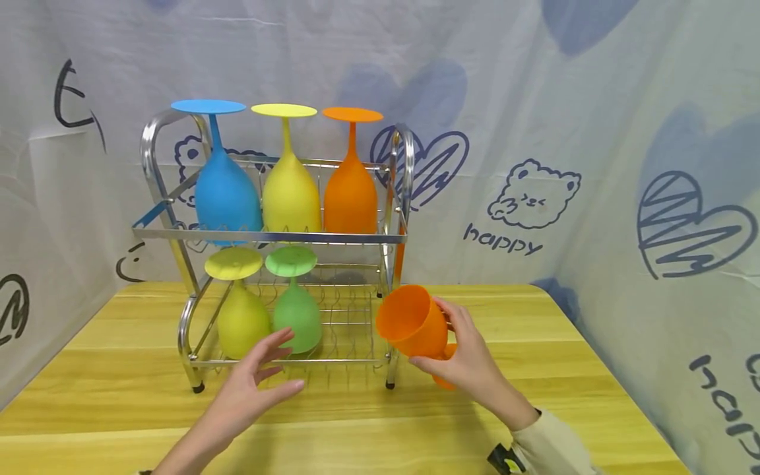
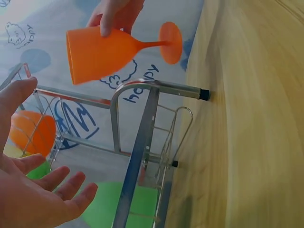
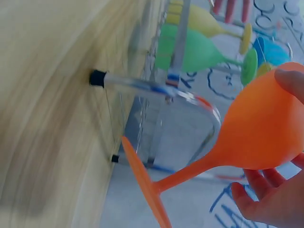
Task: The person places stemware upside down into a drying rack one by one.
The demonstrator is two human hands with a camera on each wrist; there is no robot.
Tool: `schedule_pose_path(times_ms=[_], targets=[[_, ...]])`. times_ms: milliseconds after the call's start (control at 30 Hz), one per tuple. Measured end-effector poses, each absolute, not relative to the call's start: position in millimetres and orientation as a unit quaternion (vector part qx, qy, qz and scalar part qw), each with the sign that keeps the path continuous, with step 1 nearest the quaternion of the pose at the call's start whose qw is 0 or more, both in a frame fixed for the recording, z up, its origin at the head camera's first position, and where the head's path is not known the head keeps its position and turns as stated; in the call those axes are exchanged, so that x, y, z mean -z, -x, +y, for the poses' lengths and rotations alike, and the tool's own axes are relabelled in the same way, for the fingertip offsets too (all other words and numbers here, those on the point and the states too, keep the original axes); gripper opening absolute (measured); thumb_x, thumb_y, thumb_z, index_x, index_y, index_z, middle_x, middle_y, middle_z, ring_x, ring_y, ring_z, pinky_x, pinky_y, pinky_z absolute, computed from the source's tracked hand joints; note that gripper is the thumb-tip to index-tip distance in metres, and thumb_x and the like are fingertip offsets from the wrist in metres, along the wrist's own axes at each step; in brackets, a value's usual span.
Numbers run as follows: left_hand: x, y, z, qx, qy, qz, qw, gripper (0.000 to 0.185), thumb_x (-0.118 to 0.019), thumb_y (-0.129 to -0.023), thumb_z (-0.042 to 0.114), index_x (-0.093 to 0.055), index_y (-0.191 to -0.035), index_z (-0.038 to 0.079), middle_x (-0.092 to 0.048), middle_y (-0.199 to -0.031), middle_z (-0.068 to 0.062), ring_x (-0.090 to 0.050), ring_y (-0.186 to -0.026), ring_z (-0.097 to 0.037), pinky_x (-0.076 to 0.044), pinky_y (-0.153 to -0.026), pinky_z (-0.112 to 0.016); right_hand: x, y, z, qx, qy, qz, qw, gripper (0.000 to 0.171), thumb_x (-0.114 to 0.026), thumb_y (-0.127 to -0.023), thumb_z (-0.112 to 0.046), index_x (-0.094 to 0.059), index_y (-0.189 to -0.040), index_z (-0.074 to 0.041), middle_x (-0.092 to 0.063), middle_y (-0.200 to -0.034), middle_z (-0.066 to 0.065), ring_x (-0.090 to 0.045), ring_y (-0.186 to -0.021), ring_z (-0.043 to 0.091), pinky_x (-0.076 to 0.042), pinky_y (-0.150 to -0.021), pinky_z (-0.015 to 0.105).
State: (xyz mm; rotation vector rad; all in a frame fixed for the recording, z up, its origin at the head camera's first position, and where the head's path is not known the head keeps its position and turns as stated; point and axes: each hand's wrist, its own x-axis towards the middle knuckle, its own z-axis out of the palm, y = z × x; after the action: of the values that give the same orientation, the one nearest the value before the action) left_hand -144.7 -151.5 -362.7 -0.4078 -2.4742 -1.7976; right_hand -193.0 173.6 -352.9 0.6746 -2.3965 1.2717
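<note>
An orange plastic goblet (image 1: 415, 323) is gripped round its bowl by my right hand (image 1: 469, 359), just right of the metal rack. Its mouth tilts up toward the head camera and its foot points down, partly hidden behind the fingers; the right wrist view shows its stem and foot (image 3: 147, 185). My left hand (image 1: 252, 389), fingers spread and holding nothing, hovers in front of the lower shelf. Behind it a yellow-green goblet (image 1: 242, 320) and a green goblet (image 1: 297, 316) stand upside down on that shelf.
The two-tier rack (image 1: 273, 235) stands on a wooden table (image 1: 332, 435). Its upper shelf bears upside-down blue (image 1: 227, 191), yellow (image 1: 291, 194) and orange (image 1: 351, 198) goblets. A patterned cloth (image 1: 516, 86) hangs behind and at both sides.
</note>
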Motion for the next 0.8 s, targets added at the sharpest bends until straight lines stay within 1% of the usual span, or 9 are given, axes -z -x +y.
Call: schedule_pose_path(times_ms=[133,267,400,633,800], targets=[[360,146,-143,0.581,0.149,-0.799,0.030,0.078,-0.077,-0.082,0.017,-0.036,-0.146,0.005,-0.039,-0.147,-0.018,-0.042,-0.128,-0.038,-0.036,-0.104,-0.058,358,188,161,-0.425,-0.268,-0.848,0.167,0.088,-0.090,-0.065,-0.011,-0.044,-0.140,-0.008,-0.048,-0.127,0.011,-0.052,-0.110,0.027,-0.050,-0.089,0.050],[358,148,-133,0.576,0.158,-0.802,0.019,0.082,-0.081,-0.078,0.019,-0.036,-0.147,0.009,-0.040,-0.145,-0.018,-0.041,-0.128,-0.040,-0.036,-0.104,-0.058,363,182,149,-0.397,-0.295,-0.853,0.163,0.088,-0.091,-0.063,-0.011,-0.047,-0.139,-0.010,-0.048,-0.126,0.010,-0.055,-0.108,0.028,-0.053,-0.087,0.048],[360,150,-124,0.557,0.177,-0.812,0.014,0.087,-0.084,-0.075,0.023,-0.037,-0.148,0.013,-0.041,-0.145,-0.016,-0.042,-0.127,-0.039,-0.037,-0.103,-0.057,368,179,140,-0.365,-0.329,-0.854,0.174,0.090,-0.093,-0.060,-0.011,-0.048,-0.138,-0.008,-0.050,-0.126,0.012,-0.057,-0.107,0.030,-0.054,-0.085,0.047],[366,152,-115,0.526,0.235,-0.816,0.042,0.091,-0.086,-0.072,0.025,-0.037,-0.148,0.013,-0.038,-0.147,-0.016,-0.041,-0.127,-0.037,-0.040,-0.101,-0.056,372,177,132,-0.297,-0.376,-0.853,0.207,0.092,-0.096,-0.056,-0.023,-0.052,-0.135,-0.006,-0.053,-0.122,0.013,-0.058,-0.103,0.027,-0.055,-0.083,0.044],[368,154,-111,0.503,0.269,-0.819,0.066,0.090,-0.087,-0.071,0.027,-0.039,-0.146,0.013,-0.039,-0.147,-0.014,-0.043,-0.127,-0.036,-0.044,-0.097,-0.055,371,174,129,-0.274,-0.377,-0.863,0.193,0.094,-0.095,-0.057,-0.030,-0.051,-0.137,-0.010,-0.052,-0.124,0.013,-0.056,-0.104,0.027,-0.053,-0.084,0.046]])
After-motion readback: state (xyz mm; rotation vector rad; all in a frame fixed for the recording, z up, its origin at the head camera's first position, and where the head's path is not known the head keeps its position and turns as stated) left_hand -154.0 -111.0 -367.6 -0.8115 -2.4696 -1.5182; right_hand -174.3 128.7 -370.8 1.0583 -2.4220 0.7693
